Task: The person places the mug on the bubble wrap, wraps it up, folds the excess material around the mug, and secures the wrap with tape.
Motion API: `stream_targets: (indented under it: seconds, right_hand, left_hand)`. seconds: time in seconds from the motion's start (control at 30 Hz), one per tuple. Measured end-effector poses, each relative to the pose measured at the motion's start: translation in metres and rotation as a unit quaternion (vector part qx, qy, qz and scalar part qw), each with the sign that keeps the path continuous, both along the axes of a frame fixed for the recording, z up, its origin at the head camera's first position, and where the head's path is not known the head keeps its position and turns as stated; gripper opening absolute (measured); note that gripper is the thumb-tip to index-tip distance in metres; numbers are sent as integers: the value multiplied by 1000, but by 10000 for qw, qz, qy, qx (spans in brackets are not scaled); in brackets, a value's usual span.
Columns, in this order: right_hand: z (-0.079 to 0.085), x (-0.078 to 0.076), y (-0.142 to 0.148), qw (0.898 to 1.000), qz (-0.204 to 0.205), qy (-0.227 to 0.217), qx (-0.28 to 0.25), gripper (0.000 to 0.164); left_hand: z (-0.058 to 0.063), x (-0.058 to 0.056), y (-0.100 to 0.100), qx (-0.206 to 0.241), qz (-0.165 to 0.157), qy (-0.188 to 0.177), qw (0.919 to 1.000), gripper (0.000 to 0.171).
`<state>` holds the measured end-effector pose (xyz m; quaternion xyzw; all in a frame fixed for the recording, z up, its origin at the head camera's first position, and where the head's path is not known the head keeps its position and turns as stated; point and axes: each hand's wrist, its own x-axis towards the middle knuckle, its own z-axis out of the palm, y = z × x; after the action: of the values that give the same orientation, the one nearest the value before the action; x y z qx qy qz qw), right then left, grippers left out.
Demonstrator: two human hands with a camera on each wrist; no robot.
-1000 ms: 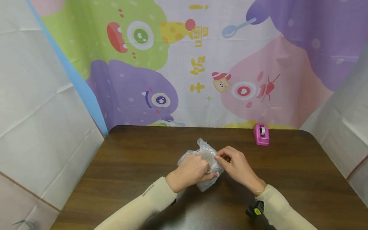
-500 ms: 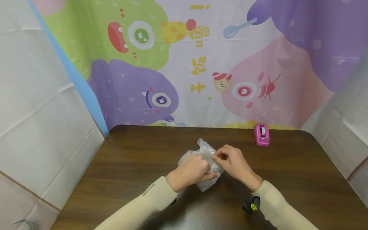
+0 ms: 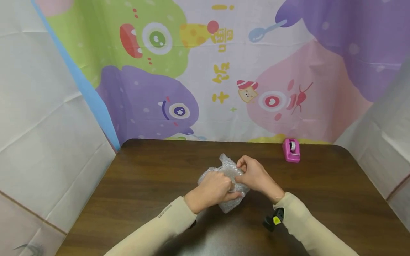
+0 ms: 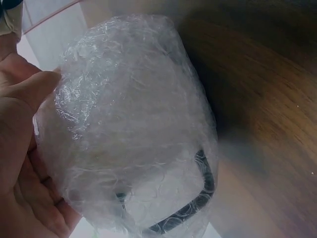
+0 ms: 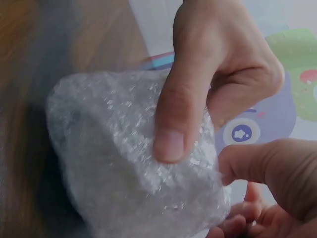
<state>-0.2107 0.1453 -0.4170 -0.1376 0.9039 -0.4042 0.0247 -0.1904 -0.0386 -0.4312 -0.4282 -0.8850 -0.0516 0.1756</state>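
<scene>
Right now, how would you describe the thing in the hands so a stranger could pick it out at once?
On the dark wooden table, near its middle, sits a bubble-wrapped bundle. The left hand grips its near side and the right hand pinches the wrap at its top. Unlike the pink tape dispenser at the far edge, it is clear, crinkled plastic with a dark rim showing through.

Overhead head view, close wrist views

Lighting was even and bright; soft glare lay on the desk [image 3: 224, 234] at lower centre; both wrist views were blurred.
</scene>
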Motion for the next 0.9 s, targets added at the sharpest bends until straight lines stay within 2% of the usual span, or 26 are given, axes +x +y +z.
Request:
stream_targets:
  seconds: [0.17, 0.3, 0.37, 0.53, 0.77, 0.9]
  right_hand:
    - [0, -3, -3, 9964, -326, -781, 23, 41]
    - [-2, -7, -3, 9867, -453, -1550, -199, 51]
    - [-3, -9, -4, 9828, -478, -1771, -235, 53]
    - [-6, -13, -6, 9804, -451, -1896, -269, 54]
    - [-8, -11, -8, 9794, -451, -1898, -526, 51]
    - [-10, -10, -9, 9788, -442, -1895, -637, 51]
  left_hand:
    - [0, 0, 0, -40, 52, 6, 10000, 56]
    - [0, 0, 0, -129, 121, -56, 9998, 56]
    - [0, -1, 0, -136, 133, -100, 9998, 56]
    - [-1, -1, 0, -9, 100, -80, 9999, 53]
    - [-5, -1, 1, 253, -52, 131, 9996, 49]
    - [-5, 0, 0, 200, -62, -4, 9998, 51]
